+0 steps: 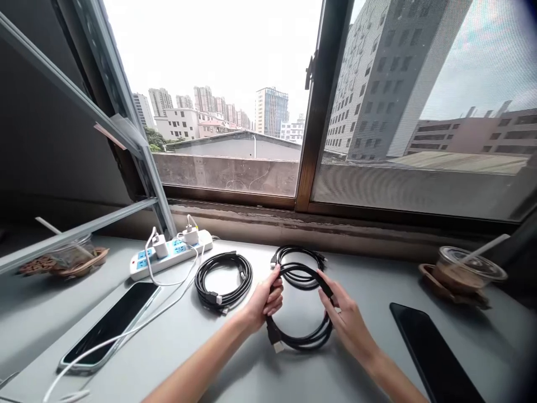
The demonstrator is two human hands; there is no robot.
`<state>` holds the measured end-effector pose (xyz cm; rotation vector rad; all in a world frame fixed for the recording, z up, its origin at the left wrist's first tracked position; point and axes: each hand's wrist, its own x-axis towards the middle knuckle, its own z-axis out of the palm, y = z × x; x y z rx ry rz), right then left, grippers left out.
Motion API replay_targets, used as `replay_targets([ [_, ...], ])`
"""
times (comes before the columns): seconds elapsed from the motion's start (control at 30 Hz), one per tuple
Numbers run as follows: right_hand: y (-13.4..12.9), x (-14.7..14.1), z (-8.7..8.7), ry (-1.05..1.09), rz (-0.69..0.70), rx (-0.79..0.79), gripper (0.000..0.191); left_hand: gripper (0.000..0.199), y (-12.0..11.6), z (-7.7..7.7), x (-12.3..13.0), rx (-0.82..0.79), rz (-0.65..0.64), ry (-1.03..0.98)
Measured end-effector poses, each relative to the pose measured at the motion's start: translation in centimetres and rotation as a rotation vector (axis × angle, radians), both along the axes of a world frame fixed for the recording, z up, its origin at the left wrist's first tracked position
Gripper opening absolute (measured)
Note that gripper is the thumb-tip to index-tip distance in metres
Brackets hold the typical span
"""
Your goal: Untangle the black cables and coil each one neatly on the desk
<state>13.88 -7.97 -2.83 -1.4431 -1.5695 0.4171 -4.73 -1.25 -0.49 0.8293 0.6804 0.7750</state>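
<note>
Between my two hands is a coiled black cable (pixel 305 341) with a flat plug, which looks like an HDMI end, hanging at its lower left. My left hand (pixel 264 299) is closed round the left side of the coil. On the opposite side, my right hand (pixel 342 308) grips the loops between thumb and fingers. Just behind lies a second coiled black cable (pixel 300 249) on the table, partly covered by the held one. To the left of my left hand rests a third black coil (pixel 201 285), its plugs showing at the front and inside the ring.
A white power strip (pixel 188 256) with two plugged-in chargers stands at the back left. Its white cord (pixel 138 330) crosses a phone (pixel 111 322). A dark phone-like slab (pixel 436 358) lies at right, near an iced drink cup (pixel 461 271). A metal frame (pixel 138 129) rises at left.
</note>
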Motion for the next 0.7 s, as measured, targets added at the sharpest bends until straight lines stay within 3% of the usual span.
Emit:
replay_targets([
  [0.13, 0.1, 0.4, 0.2, 0.059, 0.057, -0.125, 0.051, 0.047, -0.1, 0.1, 0.1, -0.067, -0.026, -0.065],
  [0.27, 0.4, 0.5, 0.0, -0.022, 0.088, -0.135, 0.055, 0.042, 0.2, 0.0, -0.2, -0.097, -0.061, -0.126],
  [0.37, 1.0, 0.7, -0.3, -0.094, 0.069, -0.106, 0.054, 0.034, 0.0, 0.4, -0.5, -0.082, -0.110, -0.153],
  [0.5, 1.9, 1.3, -0.2, -0.002, -0.014, -0.173, 0.055, 0.028, -1.1, 1.0, -0.7, -0.012, -0.180, -0.157],
  [0.63, 2.2, 1.7, 0.5, 0.186, -0.149, -0.176, 0.059, 0.043, -1.6, 0.0, -0.4, 0.232, -0.177, 0.234],
  [0.7, 2.1, 1.7, 1.0, 0.150, -0.177, -0.136, 0.058, 0.041, -1.5, -0.8, -0.2, 0.260, -0.163, 0.431],
])
